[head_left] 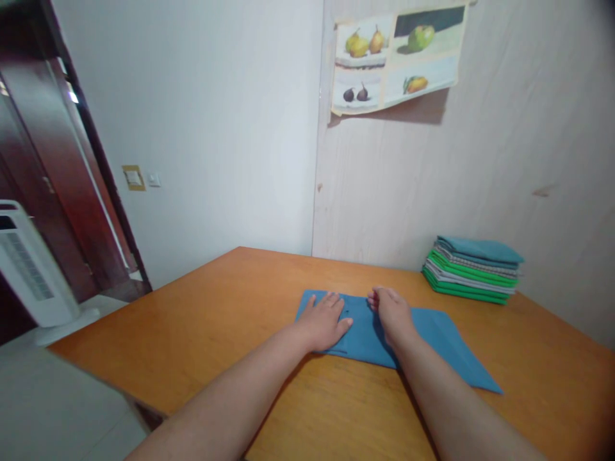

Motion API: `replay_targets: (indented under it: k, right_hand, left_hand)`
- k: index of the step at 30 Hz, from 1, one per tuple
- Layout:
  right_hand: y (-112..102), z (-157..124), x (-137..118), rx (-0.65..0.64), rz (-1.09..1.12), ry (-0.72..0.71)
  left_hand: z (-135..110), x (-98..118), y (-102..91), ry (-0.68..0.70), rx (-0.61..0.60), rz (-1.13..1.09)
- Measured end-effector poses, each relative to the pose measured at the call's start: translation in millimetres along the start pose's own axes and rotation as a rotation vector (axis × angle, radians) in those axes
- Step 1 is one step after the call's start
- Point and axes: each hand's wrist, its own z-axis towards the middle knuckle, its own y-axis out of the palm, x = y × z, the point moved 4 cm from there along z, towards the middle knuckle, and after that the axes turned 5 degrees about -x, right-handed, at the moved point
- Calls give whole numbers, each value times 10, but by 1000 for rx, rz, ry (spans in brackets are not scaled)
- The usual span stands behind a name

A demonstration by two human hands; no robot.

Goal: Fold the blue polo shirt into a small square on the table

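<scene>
A blue cloth lies folded and flat on the wooden table. My left hand rests palm down on the cloth's left part, fingers stretched out flat. My right hand sits just to its right on the cloth's middle, fingers curled downward against the fabric near its far edge. Both forearms reach in from the bottom of the view. The cloth's right end runs out to a point toward the table's right side.
A stack of folded cloths, green, grey and blue, stands at the back right by the wall. A fruit poster hangs above. A white fan heater and a dark door are at the left.
</scene>
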Motion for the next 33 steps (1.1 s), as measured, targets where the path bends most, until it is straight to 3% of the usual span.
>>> replay_targets:
  k: [6,13,23,29,33]
  right_hand:
    - [23,33,95,-1,335,211]
    - [-61,58,211,34,520,375]
    - [-425,194,118,194,619,396]
    - [-609,224,155,256,589,417]
    - [-766,244,30,297,530,376]
  left_hand:
    - [-27,-55,119,-46,-112,11]
    - [-40,-46,96,-51,-141,-17]
    - [-37,-38,83,-41,-133,-8]
    - [-44,-27,68,-52,-133,-17]
    - [-36,-23,74,-53,-128,-18]
